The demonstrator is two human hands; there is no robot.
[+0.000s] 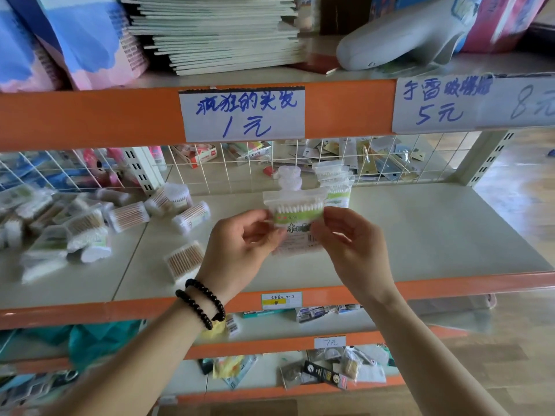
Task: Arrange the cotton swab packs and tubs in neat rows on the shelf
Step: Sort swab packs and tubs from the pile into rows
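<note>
A flat cotton swab pack with a green band is held upright above the middle of the shelf. My left hand pinches its left edge and my right hand pinches its right edge. Behind it, near the wire back, stand a short row of upright swab packs and a clear tub. To the left lies a loose heap of swab tubs and packs, tipped on their sides. One tub of wooden swabs lies alone, close to my left hand.
A white wire grid backs the shelf, with small goods behind it. An orange beam with handwritten price labels runs overhead. Stacked booklets sit on the upper shelf. Lower shelves hold small packets.
</note>
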